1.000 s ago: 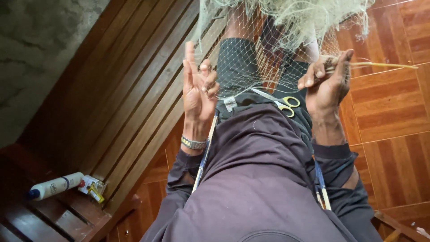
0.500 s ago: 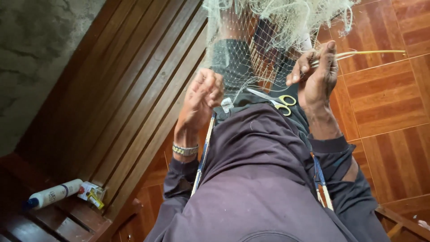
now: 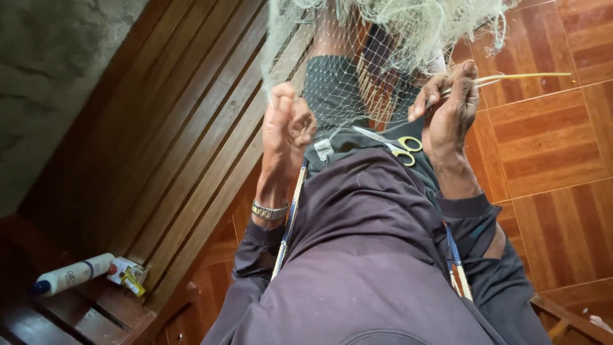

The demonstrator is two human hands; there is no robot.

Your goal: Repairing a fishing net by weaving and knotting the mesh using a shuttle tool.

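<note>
Two bare forearms raised side by side. The left hand (image 3: 287,124) is curled into a loose fist; the right hand (image 3: 450,112) pinches, fingers bunched.

You have one pale fishing net (image 3: 383,38), one pair of yellow-handled scissors (image 3: 396,144), one netting needle (image 3: 511,78), one wristwatch (image 3: 268,211), one white bottle (image 3: 70,276).

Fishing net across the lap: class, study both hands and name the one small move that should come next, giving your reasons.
Probably the right hand should pass its pale netting needle back into the fishing net toward the left hand. The left hand's grip pinches the mesh taut, the needle points away from it, and the yellow-handled scissors lie unused on the lap, so cutting seems not yet due.
</note>
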